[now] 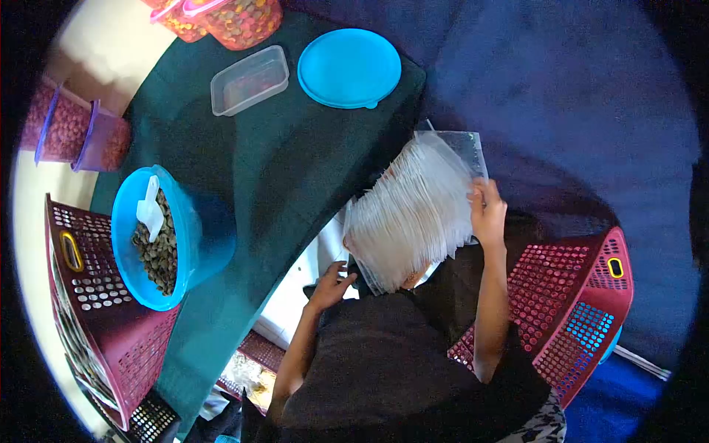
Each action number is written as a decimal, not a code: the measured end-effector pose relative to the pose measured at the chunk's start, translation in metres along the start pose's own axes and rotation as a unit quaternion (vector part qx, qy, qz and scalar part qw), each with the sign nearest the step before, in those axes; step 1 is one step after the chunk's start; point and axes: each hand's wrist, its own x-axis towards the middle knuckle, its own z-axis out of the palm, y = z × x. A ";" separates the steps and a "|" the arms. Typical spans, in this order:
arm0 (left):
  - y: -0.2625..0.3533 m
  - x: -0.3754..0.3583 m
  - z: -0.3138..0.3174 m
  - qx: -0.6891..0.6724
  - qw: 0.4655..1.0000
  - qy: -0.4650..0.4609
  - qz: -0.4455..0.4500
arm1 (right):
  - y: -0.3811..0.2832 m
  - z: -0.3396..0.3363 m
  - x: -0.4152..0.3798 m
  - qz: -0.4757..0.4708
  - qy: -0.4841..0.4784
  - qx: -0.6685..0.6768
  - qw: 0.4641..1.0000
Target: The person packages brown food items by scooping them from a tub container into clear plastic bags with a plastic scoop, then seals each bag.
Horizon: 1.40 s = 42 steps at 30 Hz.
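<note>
In front of my body a long row of clear, flat plastic packets is packed tightly together in a clear plastic box, whose far corner shows beyond them. My right hand is closed on the right side of the box, its fingers curled over the edge beside the packets. Close to the near left corner is my left hand, fingers apart and holding nothing. Something brownish shows at the near end of the row.
On the dark green table stands a blue tub of dark pieces with a white scoop. A blue lid and clear tray lie farther back. Maroon baskets flank me. Filled containers line the back left.
</note>
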 end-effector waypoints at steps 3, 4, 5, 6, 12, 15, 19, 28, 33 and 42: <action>0.002 -0.001 0.002 -0.018 1.000 -0.005 -0.019 | 0.007 0.014 -0.008 0.040 -0.035 -0.045 0.998; 0.002 -0.001 0.003 -0.030 0.999 -0.013 -0.031 | 0.009 0.018 -0.009 0.034 -0.041 -0.034 0.998; 0.000 0.000 0.005 -0.031 0.999 -0.013 -0.030 | 0.012 0.021 -0.012 0.033 -0.042 -0.036 0.998; -0.003 0.003 0.007 -0.038 0.999 -0.012 -0.019 | 0.015 0.024 -0.017 0.045 -0.074 -0.079 0.993; -0.009 0.025 0.023 -0.044 0.997 0.048 -0.044 | 0.025 0.032 -0.034 0.126 -0.262 -0.158 0.944; -0.005 0.036 0.032 -0.104 0.989 0.085 -0.059 | 0.033 0.050 -0.041 0.136 -0.245 -0.130 0.951; -0.048 0.069 0.044 0.020 0.994 0.105 -0.032 | -0.014 0.067 -0.041 0.033 -0.075 -0.159 0.984; -0.048 0.053 0.027 -0.239 0.960 0.147 0.017 | -0.035 0.159 -0.128 -0.190 -0.275 -0.040 0.942; -0.073 0.014 -0.012 -0.397 0.909 0.124 -0.023 | -0.013 0.150 -0.140 -0.213 -0.286 -0.121 0.926; -0.054 0.000 -0.021 -0.393 0.907 0.129 -0.083 | -0.008 0.123 -0.117 -0.182 -0.258 -0.097 0.944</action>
